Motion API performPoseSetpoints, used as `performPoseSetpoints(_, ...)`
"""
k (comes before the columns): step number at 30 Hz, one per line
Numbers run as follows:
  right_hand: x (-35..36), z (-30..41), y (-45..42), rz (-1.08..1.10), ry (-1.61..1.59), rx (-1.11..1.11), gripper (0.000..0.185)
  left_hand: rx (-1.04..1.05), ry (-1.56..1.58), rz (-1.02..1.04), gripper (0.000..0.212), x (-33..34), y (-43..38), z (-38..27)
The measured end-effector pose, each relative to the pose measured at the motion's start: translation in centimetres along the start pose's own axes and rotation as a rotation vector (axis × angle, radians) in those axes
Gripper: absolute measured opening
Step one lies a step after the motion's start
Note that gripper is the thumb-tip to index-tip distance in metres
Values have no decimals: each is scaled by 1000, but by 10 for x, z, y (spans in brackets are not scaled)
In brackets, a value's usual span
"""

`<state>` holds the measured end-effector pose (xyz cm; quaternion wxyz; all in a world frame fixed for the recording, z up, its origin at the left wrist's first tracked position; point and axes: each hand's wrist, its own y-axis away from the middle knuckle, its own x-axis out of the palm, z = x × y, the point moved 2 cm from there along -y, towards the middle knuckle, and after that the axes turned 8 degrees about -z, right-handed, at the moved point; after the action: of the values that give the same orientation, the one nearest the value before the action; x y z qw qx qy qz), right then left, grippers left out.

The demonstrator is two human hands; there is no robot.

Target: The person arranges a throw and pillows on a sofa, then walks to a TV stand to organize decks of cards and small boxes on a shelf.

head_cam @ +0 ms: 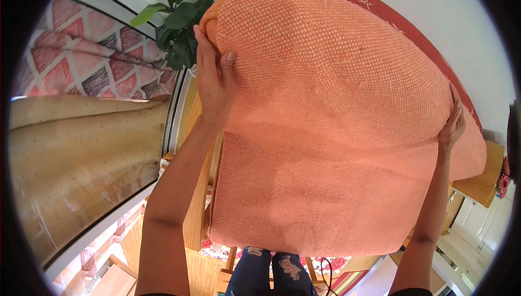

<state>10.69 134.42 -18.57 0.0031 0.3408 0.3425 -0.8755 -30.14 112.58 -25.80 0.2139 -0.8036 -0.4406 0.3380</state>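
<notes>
A large orange woven textile [325,92], thick like a rug or blanket, fills the middle of the view. Pale dots cover its upper part, and a bend runs across it. My left hand [215,78] grips its upper left edge, thumb in front and fingers around the side. On the right side, my right hand [452,123] holds the edge, its fingers partly hidden by the fold. Behind the far edge shows a red cloth border [378,9] with white motifs. Beyond my right hand, a flap of the textile hangs out.
At the left are a glass window pane [89,145] and a patterned curtain [89,57]. A leafy plant [179,19] stands close to my left hand. A wooden surface [480,174] with red flowers [504,180] lies right. Below, a dark cable [324,271] loops near my legs [268,273].
</notes>
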Motion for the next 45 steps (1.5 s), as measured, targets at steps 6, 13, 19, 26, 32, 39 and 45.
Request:
performPoseSetpoints(6, 1, -4, -4, -13, 75, -7, 44, -130, 74, 42, 60, 15, -10, -3)
performPoseSetpoints(13, -5, 13, 1, -191, 154, -209, 33, -138, -51, 352, 55, 1, 136, -34)
performPoseSetpoints(19, 131, 131, 183, 321, -211, -374, 33, -447, -973, 841, 57, -109, 347, -10)
performPoseSetpoints(26, 322, 174, 318, 866, -30, -500, 47, -611, -702, 560, 51, -212, 423, -31)
performPoseSetpoints(32, 346, 179, 327, 930, 102, -375, 45, -973, -756, 266, 48, -263, 462, -48)
performPoseSetpoints(39, 358, 175, 331, 945, 399, -592, 45, -1154, -609, 52, 36, -312, 494, -19)
performPoseSetpoints(45, 356, 174, 331, 908, 320, -554, 45, -1570, -417, -26, 30, -311, 473, -20)
